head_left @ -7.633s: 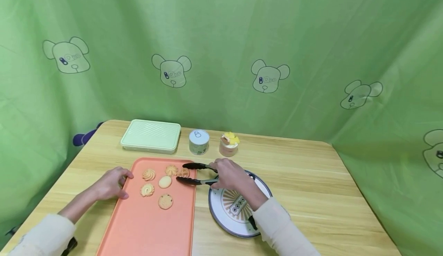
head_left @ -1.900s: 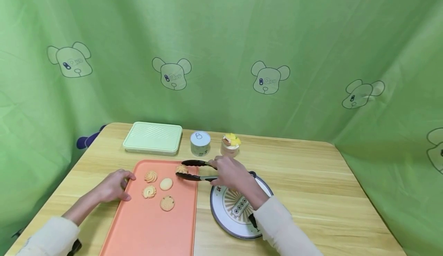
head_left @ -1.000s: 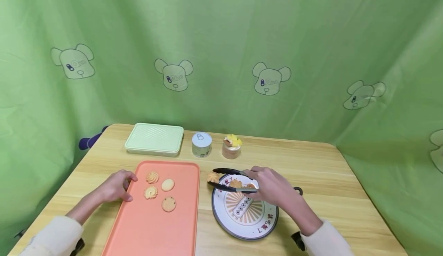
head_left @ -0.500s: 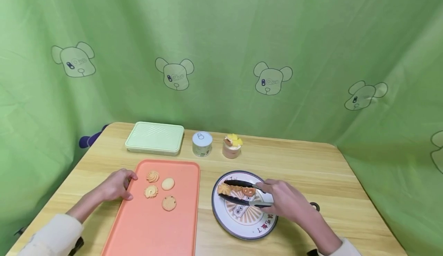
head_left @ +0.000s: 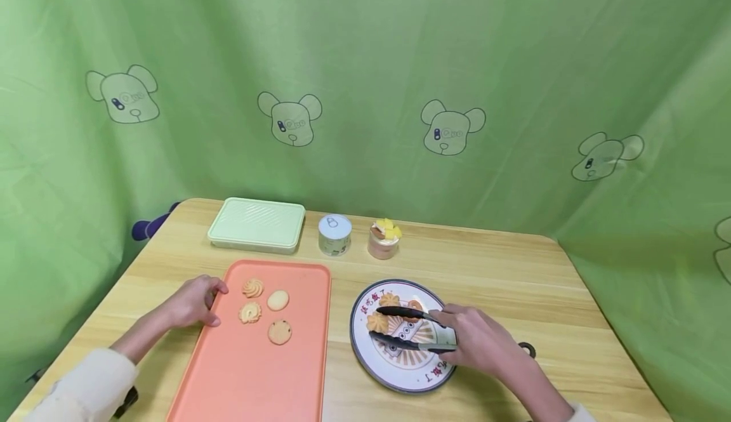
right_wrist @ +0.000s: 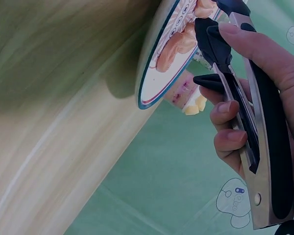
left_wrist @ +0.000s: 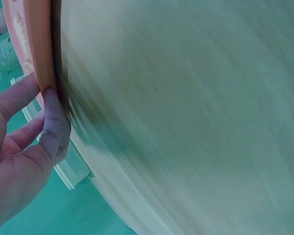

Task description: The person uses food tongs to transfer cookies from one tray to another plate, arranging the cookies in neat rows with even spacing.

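A green curtain is seen on the far side, printed w/ bear heads; lettering on these is too faint to be read. In front of it is the wood-look table. The orange tray is placed at left, long axis running near–far; its left edge is pinched btwn thumb & fingers of the left hand. The plate is set right of the tray; 该吃饭了 can be read at its far-left rim, 吃饭了 at near right, part hidden there. On the green box, far left, no brand is made out.

The tongs are held in the curled fingers of the right hand, long axis approx. left–right, tips to left, arms spread over the plate. The key relation: the near star cookie is on the plate's left half, left of the right hand (the nearer one), btwn the tong tips; whether gripped or loose can't be told. It's roundish, so no long axis is shown.

The tin & cake cup are stood at far middle; tin's side print can't be read.

Smallest: far star cookie & pretzel cookie on plate; four cookies on tray's far half, unmarked.
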The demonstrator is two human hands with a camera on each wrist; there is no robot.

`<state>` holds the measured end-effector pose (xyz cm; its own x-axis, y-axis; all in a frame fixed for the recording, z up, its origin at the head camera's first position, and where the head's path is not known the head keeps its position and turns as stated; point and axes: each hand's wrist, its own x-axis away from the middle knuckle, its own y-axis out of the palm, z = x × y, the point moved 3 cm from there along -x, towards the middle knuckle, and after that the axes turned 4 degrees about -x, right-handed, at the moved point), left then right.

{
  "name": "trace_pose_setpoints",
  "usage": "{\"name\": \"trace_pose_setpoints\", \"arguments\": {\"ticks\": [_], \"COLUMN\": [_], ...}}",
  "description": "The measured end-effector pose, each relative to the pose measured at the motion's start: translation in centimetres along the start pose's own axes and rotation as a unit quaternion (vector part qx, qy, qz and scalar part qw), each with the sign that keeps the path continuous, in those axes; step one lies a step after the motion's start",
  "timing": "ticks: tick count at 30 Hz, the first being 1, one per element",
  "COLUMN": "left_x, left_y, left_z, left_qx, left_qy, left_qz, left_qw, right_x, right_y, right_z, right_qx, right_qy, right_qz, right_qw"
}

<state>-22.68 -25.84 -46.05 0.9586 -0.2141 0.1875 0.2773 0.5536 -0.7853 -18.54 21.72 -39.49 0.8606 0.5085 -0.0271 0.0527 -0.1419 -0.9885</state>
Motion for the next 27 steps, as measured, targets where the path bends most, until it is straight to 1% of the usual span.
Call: {"name": "trace_pose_setpoints", "arguments": {"ticks": [5,8,10,14,18,23,27], "left_x": [0.0,0.0,0.0,0.0,0.0,0.0,0.0], "left_y": [0.0,0.0,0.0,0.1,0.1,0.1,0.2], "left_z": [0.0,-0.1,-0.1,-0.1,-0.1,-0.1,-0.1], "left_qx": [0.004,0.009,0.009,0.010,0.014,0.016,0.015], "left_qy": [0.002,-0.003,0.000,-0.001,-0.001,-0.001,0.001], "left_qz": [-0.001,0.001,0.000,0.001,-0.001,-0.001,0.002], "left_qw": [1.0000,1.0000,1.0000,0.9999,0.9999,0.9999,0.9999], "right_x": [-0.9,-1.7,-2.4,-4.0,-5.6,-7.5,-8.9], "right_y": [-0.6,-1.1,-1.4,-1.6,-1.5,-0.9,-0.4], "right_z": [-0.7,-1.3,-1.7,-2.3,-2.9,-4.2,-5.3], "right_qx": [-0.013,-0.011,-0.011,-0.015,-0.024,-0.047,-0.051], "right_qy": [0.002,-0.013,-0.021,-0.027,-0.036,-0.030,-0.034], "right_qz": [-0.006,-0.003,-0.002,-0.008,-0.011,-0.030,-0.038], "right_qw": [1.000,1.000,1.000,0.999,0.999,0.998,0.997]}}
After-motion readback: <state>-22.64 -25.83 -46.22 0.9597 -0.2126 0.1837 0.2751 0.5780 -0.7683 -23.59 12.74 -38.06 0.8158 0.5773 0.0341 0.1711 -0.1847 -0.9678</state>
